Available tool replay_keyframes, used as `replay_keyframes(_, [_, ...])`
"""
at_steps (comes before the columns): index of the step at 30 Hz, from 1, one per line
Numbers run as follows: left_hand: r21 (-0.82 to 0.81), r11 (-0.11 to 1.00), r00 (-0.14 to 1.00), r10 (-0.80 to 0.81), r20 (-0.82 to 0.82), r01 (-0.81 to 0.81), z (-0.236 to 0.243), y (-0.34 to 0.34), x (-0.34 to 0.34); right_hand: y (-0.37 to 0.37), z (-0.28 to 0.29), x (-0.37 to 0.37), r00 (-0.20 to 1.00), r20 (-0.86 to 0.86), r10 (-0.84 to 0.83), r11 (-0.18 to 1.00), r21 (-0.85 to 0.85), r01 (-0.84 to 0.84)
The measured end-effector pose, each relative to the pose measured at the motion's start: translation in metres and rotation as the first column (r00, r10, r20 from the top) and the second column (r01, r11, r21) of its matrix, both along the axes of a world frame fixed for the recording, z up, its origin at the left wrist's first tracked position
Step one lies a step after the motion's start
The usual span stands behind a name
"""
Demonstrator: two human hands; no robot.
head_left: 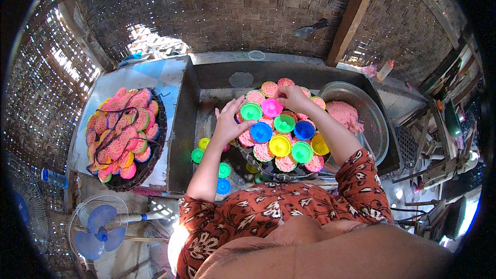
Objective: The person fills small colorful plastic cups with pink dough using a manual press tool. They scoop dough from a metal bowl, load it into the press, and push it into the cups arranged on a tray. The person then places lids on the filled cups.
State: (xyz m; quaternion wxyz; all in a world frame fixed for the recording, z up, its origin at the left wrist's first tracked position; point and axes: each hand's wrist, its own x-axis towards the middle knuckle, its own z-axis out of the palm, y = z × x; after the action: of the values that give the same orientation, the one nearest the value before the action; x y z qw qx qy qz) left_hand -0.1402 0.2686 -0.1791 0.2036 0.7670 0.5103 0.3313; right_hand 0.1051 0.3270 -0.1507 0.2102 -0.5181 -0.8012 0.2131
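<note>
A round tray (243, 161) in front of me is piled with small coloured plastic cups, many filled with pink crinkled strands (285, 163). On top lie several cups with no pink in them, among them a magenta cup (272, 107), a blue cup (261, 132) and a yellow cup (279, 145). My left hand (227, 123) rests at the pile's left side, fingers spread, its thumb close to the green cup (251, 112). At the far side my right hand (293, 98) has its fingers bent together beside the magenta cup; whatever they pinch is hidden.
To the right, a wide metal basin (381, 129) holds a pink mass (345, 116). Loose cups (223, 186) lie left of the tray. A second basket (155, 168) of pink-filled cups stands on the tiled surface (111, 85) at left. Below it is a fan (98, 230).
</note>
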Motion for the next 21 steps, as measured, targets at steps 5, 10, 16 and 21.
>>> replay_keyframes(5, [-0.008, 1.0, 0.999, -0.001, -0.037, 0.001, 0.0, -0.001, -0.002, -0.002, 0.002, -0.002, 1.0, 0.026, -0.011, 1.0, 0.0, 0.011])
replay_keyframes(10, [0.241, 0.968, 0.977, 0.025, 0.209, -0.076, -0.015, 0.007, -0.014, -0.005, 0.004, -0.001, 1.0, 0.015, -0.004, 1.0, 0.005, 0.004])
replay_keyframes(16, [-0.162, 0.963, 0.89, 0.262, 0.373, -0.215, -0.041, -0.009, -0.051, -0.008, 0.007, -0.001, 0.999, 0.036, -0.031, 0.998, 0.048, 0.029])
replay_keyframes(21, [-0.392, 0.908, 0.988, 0.157, -0.004, -0.146, -0.084, -0.041, -0.081, -0.004, 0.006, 0.003, 0.989, 0.112, -0.096, 0.99, 0.118, 0.082])
